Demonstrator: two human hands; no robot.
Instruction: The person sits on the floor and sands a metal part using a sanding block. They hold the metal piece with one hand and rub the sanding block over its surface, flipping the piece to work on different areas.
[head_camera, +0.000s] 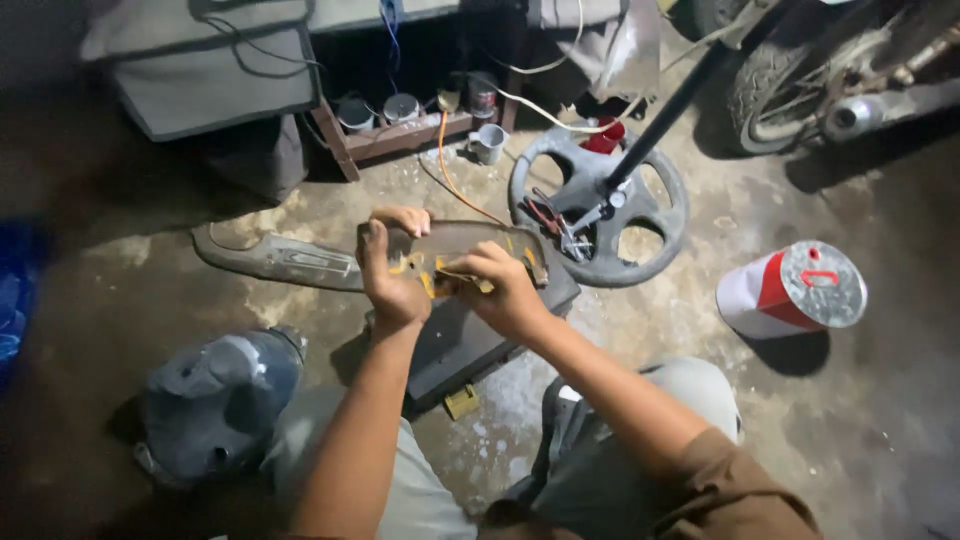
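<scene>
— Brown and worn, that curved panel (470, 243): it looks like a flat plastic or metal cover with yellow patches on its face. Who has hold of it?

— Both of the person's hands. The left hand (390, 275) is closed around the panel's left end, thumb on the near face and fingers curled over the top edge. The right hand (500, 290) is closed too, pressing something small and yellowish against the panel's middle; I cannot tell what that piece is.

— So where does the panel sit?

— Between the two hands, held up in front of the person, above a dark flat box (470, 340) that lies on the concrete floor (700, 400). It touches nothing else that I can see.

— What could go wrong from here?

— I judge the grip is lopsided: the right end hangs free, so a hard push from the right hand could twist the panel out of the left hand, dropping it onto the box or floor. The light is dim as well, so a slip onto fingers seems possible.

— Anything nearby to snag on?

— An orange wire (445, 160) runs just behind the panel, and a grey steering wheel (600, 205) lies close to its right end. A red-and-white can (795, 290) stands well apart, and a long grey trim piece (280, 260) lies to the left.
</scene>
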